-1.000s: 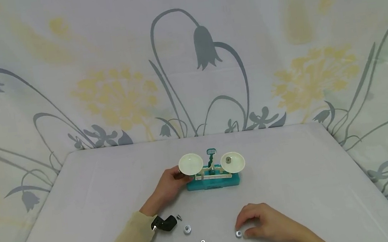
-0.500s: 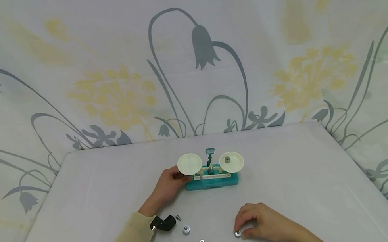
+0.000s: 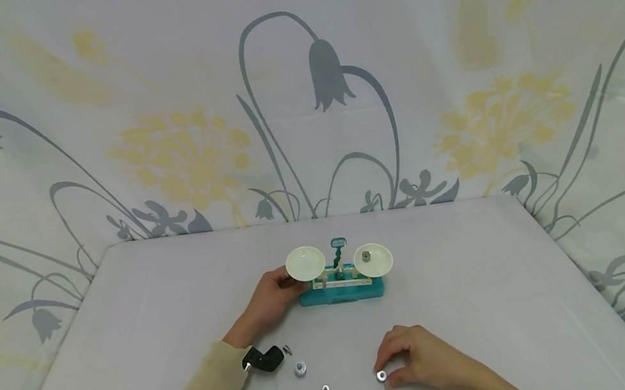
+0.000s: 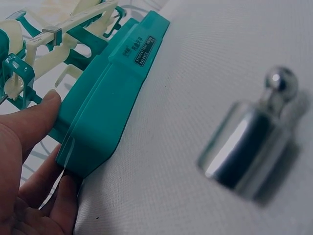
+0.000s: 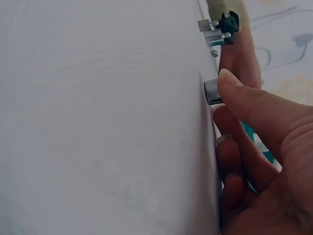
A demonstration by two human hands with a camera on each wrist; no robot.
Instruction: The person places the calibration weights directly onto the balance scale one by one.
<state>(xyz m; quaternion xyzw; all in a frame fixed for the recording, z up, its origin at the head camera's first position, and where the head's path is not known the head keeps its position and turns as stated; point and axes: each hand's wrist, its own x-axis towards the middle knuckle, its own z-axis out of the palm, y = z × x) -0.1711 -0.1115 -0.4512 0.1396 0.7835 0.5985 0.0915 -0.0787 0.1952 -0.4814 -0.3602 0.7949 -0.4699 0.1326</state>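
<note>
Steadying the scale (image 3: 342, 290) by its left end, left hand (image 3: 269, 301) has thumb on top of the teal base and fingers curled under its edge. Scale stands mid-table (image 3: 473, 279); left pan (image 3: 305, 263) bare, right pan (image 3: 373, 260) carrying one small weight (image 3: 366, 255).

Right hand (image 3: 423, 357) at the near edge, thumb and forefinger pinching a weight (image 3: 381, 376) that sits on the cloth; other fingers curled.

Left of it lie a ring weight (image 3: 325, 389), a knobbed weight (image 3: 300, 369) and a tiny piece (image 3: 287, 350) beside the left wrist. Floral cloth (image 3: 301, 93) hangs behind.
</note>
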